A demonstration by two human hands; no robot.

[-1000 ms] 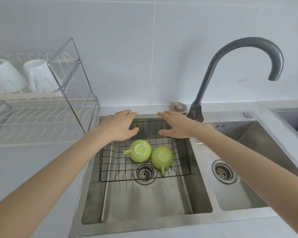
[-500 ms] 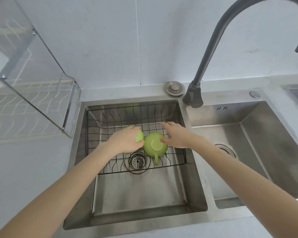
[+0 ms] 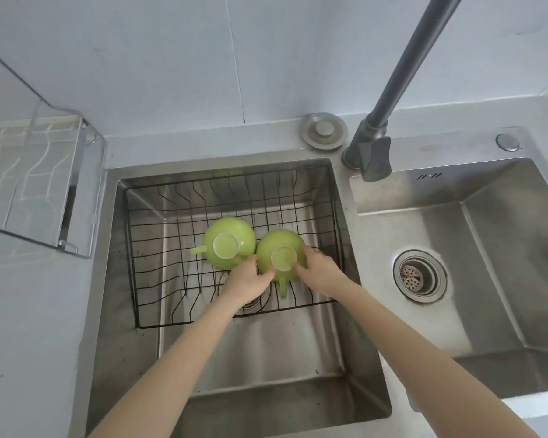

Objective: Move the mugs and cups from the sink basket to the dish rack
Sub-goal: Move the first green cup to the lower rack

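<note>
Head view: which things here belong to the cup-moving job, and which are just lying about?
Job:
right green cup, gripped by left hand and right hand
left green cup
wire sink basket
dish rack

Lying about:
faucet
loose drain stopper
right basin

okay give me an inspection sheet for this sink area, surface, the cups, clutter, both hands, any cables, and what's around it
Surface: grey counter around a steel double sink; black wire sink basket sits in the left basin.
Job's things: two green cups upside down in the basket, touching; left cup handle points left, right cup handle points toward the camera. Dish rack at left, only partly in view.
Clutter: round metal stopper on the ledge behind the basin.
Grips: left hand and right hand both on the right cup, one each side; not lifted.
Cables: nothing seen.
Surroundings: dark faucet, right-basin drain strainer, pale wall.
</note>
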